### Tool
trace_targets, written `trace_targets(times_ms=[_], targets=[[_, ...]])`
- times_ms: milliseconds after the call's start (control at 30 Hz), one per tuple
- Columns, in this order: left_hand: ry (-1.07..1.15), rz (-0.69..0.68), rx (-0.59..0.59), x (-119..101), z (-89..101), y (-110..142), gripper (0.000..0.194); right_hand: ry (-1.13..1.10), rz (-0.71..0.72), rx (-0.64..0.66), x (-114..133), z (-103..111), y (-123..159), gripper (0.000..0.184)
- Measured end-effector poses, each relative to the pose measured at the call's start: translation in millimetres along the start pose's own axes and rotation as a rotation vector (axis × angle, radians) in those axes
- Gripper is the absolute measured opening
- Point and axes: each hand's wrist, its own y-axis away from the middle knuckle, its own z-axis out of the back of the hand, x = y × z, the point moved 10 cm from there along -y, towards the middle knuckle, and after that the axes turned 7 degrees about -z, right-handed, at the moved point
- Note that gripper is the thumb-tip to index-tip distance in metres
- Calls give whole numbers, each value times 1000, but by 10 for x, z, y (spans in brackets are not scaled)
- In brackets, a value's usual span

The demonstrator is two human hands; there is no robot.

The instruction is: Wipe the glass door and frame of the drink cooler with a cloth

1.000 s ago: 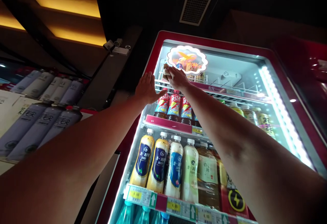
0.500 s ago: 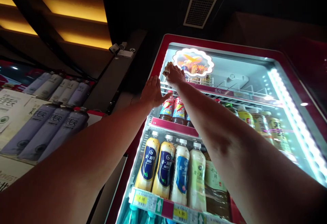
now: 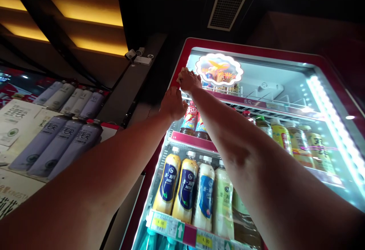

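Note:
Both my arms reach up to a lit drinks fridge with a red frame (image 3: 256, 51). My right hand (image 3: 188, 81) is closed on a pale cloth (image 3: 180, 77) and presses it on the glass at the top left corner, beside a glowing flower-shaped sticker (image 3: 219, 69). My left hand (image 3: 172, 103) lies a little lower, flat against the left edge of the door, fingers together and stretched out. Behind the glass stand red-labelled bottles (image 3: 192, 117) just right of my left hand.
Lower shelves hold yellow and white bottles (image 3: 182, 183) above price tags (image 3: 176, 229); yellow-green bottles (image 3: 296, 141) stand at the right. A bright light strip (image 3: 333, 124) runs down the fridge's right side. Grey bottle posters (image 3: 57, 136) cover the wall at left. A ceiling vent (image 3: 226, 10) is overhead.
My right hand with the cloth slid left along the top of the glass toward the red frame. My left hand shifted slightly up and its fingers drew together. The view tilted a little.

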Motion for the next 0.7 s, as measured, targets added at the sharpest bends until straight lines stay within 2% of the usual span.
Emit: trace_targets(times_ms=[133,200,367,433,500,567,700], targets=[[-31,6,17,-23,48,17,58,-14,141,63,176,-21,-2,63],[-32,9,20,-28,55,24,54,18,140,54,127,50,25,57],[-49,-1,2,-34,39,35,47,72,-69,-54,-277,240,54,51],[-60,0,-12,-25,33,40,47,36,-36,-45,-364,217,57,49],[-61,6,-19,-14,26,46,48,-5,58,-28,-440,193,67,46],[-56,12,-29,-7,32,52,47,-23,103,-48,-600,226,80,44],[-50,13,-36,-20,67,63,45,-17,-33,-135,-1092,369,79,53]])
